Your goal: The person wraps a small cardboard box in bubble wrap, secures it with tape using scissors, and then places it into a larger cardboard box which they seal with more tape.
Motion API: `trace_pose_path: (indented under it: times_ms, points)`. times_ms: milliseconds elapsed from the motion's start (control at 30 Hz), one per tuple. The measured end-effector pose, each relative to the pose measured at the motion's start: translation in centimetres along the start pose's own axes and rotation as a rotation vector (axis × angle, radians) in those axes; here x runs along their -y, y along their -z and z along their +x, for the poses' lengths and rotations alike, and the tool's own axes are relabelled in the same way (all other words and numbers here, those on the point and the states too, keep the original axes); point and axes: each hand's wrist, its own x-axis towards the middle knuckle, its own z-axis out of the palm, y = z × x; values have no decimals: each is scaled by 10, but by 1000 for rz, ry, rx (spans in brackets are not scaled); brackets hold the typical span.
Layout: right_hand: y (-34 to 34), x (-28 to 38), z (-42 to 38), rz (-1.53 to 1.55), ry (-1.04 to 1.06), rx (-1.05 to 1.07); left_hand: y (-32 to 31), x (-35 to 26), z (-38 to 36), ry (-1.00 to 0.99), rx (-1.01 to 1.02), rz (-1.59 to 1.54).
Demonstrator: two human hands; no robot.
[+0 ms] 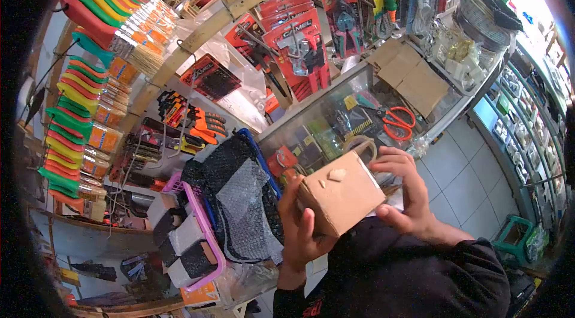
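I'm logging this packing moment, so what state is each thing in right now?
Cardboard box: closed, held up in both hands.
Left hand: gripping the box's lower side.
Right hand: gripping the box's far side.
Tape roll: lying on the glass counter.
Scissors: lying closed.
Bubble wrap: loose in the basket.

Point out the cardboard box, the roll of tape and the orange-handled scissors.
cardboard box (342, 195), head view, middle of its top face.
roll of tape (360, 144), head view, upper rim of the ring.
orange-handled scissors (400, 123), head view, on the handle loops.
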Motion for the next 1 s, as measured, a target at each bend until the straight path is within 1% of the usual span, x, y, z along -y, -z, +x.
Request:
trace_pose_path:
  times_ms: [33, 67, 167, 200, 300, 400, 467, 500, 567, 667, 867, 1000]
  points:
    - [0, 0, 2, 68, -36, -7, 0, 1, 0, -2, 8, 11]
    - [2, 3, 5, 36, -47, -18, -4, 1, -5, 21, -14, 12]
    - [5, -1, 6, 94, 22, 28, -7, -3, -2, 50, -42, -175]
    - [8, 4, 12, 34, 61, 37, -7, -5, -2, 51, -50, -171]
    - [18, -7, 13, 30, 158, 59, -6, -10, -1, 44, -80, -153]
    - [15, -3, 12, 122, 137, 31, -9, -10, 2, 6, -119, -156]
    - [15, -7, 11, 80, 205, 13, -11, -8, 3, -10, -141, -193]
    - [15, -9, 11, 59, 241, 3, -11, -8, 2, -10, -156, -173]
    - [16, -9, 13, 69, 239, -4, -12, -7, -2, -8, -189, -131]
    - [17, -17, 16, 71, 232, 19, -4, -16, 6, -23, -178, -52]
    - [22, -25, 25, -38, 318, -23, 10, -28, 12, -78, -108, 204]
    - [23, -24, 22, -26, 346, -44, 13, -31, 22, -72, -55, 255]
